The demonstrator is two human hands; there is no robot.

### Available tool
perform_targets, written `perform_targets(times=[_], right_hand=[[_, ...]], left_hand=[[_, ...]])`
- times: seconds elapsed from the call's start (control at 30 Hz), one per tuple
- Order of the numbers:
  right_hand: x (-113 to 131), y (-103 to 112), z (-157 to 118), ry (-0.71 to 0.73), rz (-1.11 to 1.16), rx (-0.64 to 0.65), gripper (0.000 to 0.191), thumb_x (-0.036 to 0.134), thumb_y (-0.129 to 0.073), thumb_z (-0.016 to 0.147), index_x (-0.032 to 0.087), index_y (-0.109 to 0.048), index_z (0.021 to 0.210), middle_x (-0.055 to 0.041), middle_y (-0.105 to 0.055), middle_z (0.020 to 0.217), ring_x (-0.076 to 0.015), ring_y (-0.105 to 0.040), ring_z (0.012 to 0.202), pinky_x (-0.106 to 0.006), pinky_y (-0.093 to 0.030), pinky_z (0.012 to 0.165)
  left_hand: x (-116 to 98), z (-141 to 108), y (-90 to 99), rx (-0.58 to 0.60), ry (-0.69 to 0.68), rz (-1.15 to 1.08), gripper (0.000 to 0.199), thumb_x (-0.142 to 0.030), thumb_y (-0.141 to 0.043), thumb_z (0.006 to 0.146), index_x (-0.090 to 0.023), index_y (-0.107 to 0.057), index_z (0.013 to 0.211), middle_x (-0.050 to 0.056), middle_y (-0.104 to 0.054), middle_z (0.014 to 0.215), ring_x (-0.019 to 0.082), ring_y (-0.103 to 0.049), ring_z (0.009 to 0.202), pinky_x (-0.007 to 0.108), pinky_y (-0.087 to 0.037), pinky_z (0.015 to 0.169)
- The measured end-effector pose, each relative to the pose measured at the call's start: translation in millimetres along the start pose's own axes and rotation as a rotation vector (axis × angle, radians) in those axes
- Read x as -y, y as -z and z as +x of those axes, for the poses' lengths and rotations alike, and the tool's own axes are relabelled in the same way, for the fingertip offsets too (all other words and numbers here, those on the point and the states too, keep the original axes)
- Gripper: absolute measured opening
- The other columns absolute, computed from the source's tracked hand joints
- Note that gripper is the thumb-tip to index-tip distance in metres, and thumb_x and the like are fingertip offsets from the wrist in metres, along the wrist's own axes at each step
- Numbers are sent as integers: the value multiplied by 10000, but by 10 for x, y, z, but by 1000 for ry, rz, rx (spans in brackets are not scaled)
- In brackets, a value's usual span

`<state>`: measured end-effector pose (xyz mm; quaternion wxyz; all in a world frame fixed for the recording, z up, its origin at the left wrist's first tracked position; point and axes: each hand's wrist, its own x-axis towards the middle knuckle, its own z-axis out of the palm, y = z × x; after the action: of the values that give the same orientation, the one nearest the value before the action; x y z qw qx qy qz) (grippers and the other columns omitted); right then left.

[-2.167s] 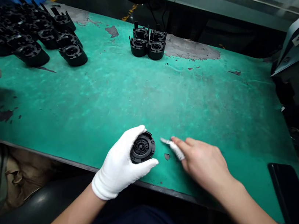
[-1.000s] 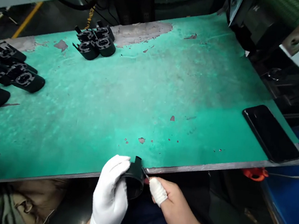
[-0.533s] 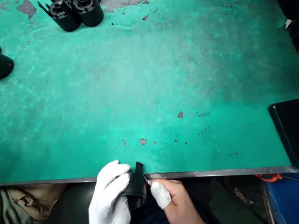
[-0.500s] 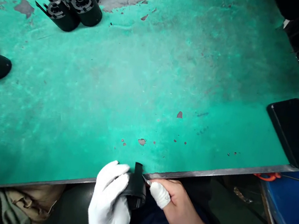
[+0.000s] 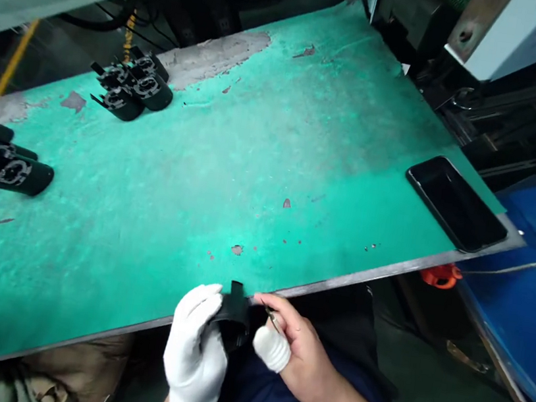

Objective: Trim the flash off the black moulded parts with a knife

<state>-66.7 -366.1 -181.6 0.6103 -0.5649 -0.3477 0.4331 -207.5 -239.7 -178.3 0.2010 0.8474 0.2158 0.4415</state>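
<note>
My left hand point(image 5: 197, 351), in a white glove, is wrapped round the side of a black plastic cylindrical housing point(image 5: 234, 313). The housing has a narrow tab standing up from its far rim, and its hollow end faces me, just off the table's near edge. To its right, my right hand point(image 5: 299, 355) is bare except for a white cover on the thumb. Its fingers are closed on a small, thin, pointed blade point(image 5: 272, 316), mostly hidden by the grip. A gap shows between the blade and the housing.
Several similar black housings point(image 5: 134, 89) stand in a group at the back left of the green table point(image 5: 211, 180), with more housings point(image 5: 17, 172) at the left edge. A black phone point(image 5: 457, 204) lies at the right corner. Orange-handled scissors point(image 5: 441, 275) and a blue bin point(image 5: 526, 277) sit beyond it.
The view has tilted up and turned left, bringing in more housings and the machinery behind. My right hand has drawn the blade slightly away from the housing, while the left keeps its hold.
</note>
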Motion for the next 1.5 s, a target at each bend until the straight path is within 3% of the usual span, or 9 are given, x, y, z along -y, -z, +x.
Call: perform_targets(times=[0.07,0.23,0.33,0.47,0.6,0.7,0.87,1.13,1.5], right_hand=[[-4,-56,24,33,-23,30,581,415,-703,870,248,-525,1397,61,-481,720,-101,-413,613,-253,-376,608],[-44,-193,32,54,-80,-157,275,413,-693,876,202,-594,1020,44,-521,735,-97,-477,630,-229,-415,604],[-24,-181,5,94,-93,-103,362,382,-633,919,225,-533,1230,13,-604,824,-123,-558,687,-240,-468,656],[142,-147,68,159,-50,-75,282,326,-543,961,218,-665,1191,-69,-695,1021,-197,-627,908,-314,-494,868],[318,-301,185,-15,309,168,267,400,-578,938,198,-723,1037,-27,-684,815,-168,-593,718,-271,-471,657],[290,-417,189,-153,386,267,279,443,-646,890,189,-714,982,31,-563,632,-109,-464,554,-229,-366,522],[96,-221,11,-364,294,143,511,614,-399,981,169,-642,1051,30,-507,667,-86,-328,534,-241,-267,507],[72,-18,60,-183,-65,131,463,547,-426,995,185,-649,810,-1,-556,722,-146,-447,692,-286,-372,644],[109,40,133,-152,-217,200,390,435,-387,1036,201,-554,772,12,-621,792,-142,-532,747,-287,-393,702]], left_hand=[[28,-11,-1,-1,-5,-10,528,13,-523,873,-261,-577,1320,82,-610,1298,251,-582,1209,520,-498,1051],[-6,-18,-24,-46,-27,-23,467,44,-513,878,-197,-608,1266,102,-631,1250,222,-600,1184,452,-519,1042],[-203,3,74,-32,6,13,434,3,-548,892,-188,-598,1279,114,-625,1253,220,-594,1199,437,-511,1064],[-472,66,397,-7,62,-92,545,-429,-630,925,-231,-490,1413,163,-487,1434,328,-501,1328,562,-495,1081],[-470,102,623,193,163,-154,919,-708,-625,803,-245,-307,1530,204,-312,1568,400,-410,1410,605,-495,1077],[-389,105,614,320,164,-29,825,-536,-702,847,-194,-336,1503,220,-446,1468,365,-500,1344,565,-510,1073],[-351,113,450,163,120,318,596,-250,-729,814,-189,-513,1366,152,-543,1302,299,-554,1228,494,-524,1038],[-366,-58,125,6,53,419,526,-184,-816,745,-170,-614,1230,141,-536,1222,302,-570,1208,456,-529,1034],[-344,83,78,-12,-1,363,408,-116,-871,660,-103,-666,1012,118,-590,1033,363,-662,1103,471,-613,909]])
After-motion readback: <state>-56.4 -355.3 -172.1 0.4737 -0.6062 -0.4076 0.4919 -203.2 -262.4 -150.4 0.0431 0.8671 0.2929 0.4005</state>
